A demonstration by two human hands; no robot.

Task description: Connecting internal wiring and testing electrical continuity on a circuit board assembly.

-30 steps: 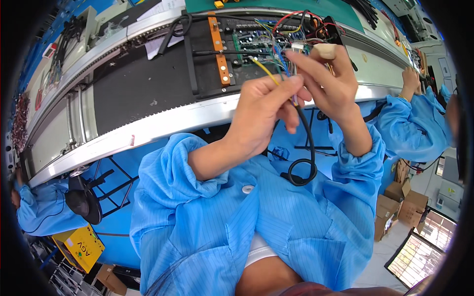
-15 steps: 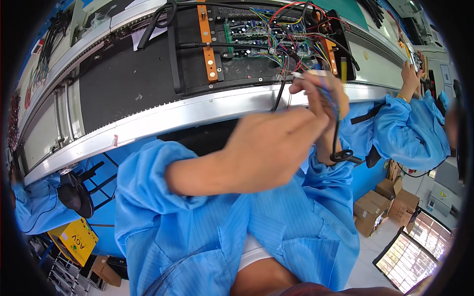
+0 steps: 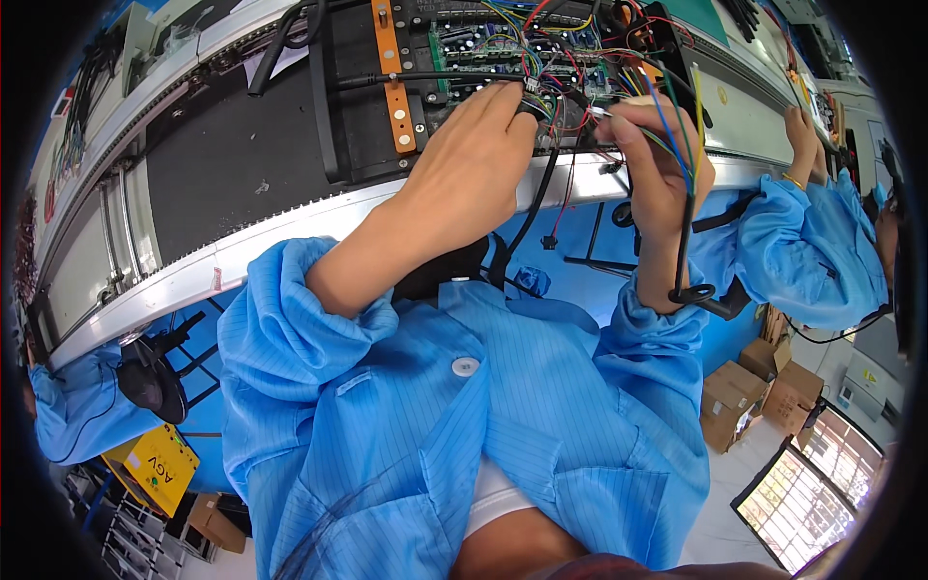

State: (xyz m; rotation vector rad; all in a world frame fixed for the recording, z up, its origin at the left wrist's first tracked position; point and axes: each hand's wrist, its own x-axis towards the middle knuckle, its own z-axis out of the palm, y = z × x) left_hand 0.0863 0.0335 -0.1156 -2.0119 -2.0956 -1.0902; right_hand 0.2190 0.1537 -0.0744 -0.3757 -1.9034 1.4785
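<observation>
A green circuit board (image 3: pixel 483 41) with dense components lies on a black panel, and a tangle of thin coloured wires (image 3: pixel 561 82) spreads at its right part. My left hand (image 3: pixel 464 169) reaches over the board's near edge, fingers bent and close together beside the wires; its fingertips are partly hidden. Between thumb and fingers of my right hand (image 3: pixel 667 179) is a small white connector (image 3: pixel 599 112). Blue, green and yellow wires (image 3: pixel 688 159) fan up from a black cable (image 3: pixel 682 242) that hangs in front of this hand, looped near the wrist.
Orange brackets (image 3: pixel 391 77) stand left of the board. A silver rail (image 3: pixel 261 224) runs along the bench's near edge, with a small black plug (image 3: pixel 549 242) dangling past it. At right a co-worker's hand (image 3: pixel 800 145) is raised. Cardboard boxes (image 3: pixel 732 396) sit on the floor.
My left hand has moved up and away from my right hand, onto the wires by the board. My right hand has turned and opened out slightly, still pinching the white connector; the coloured wires now stand upright.
</observation>
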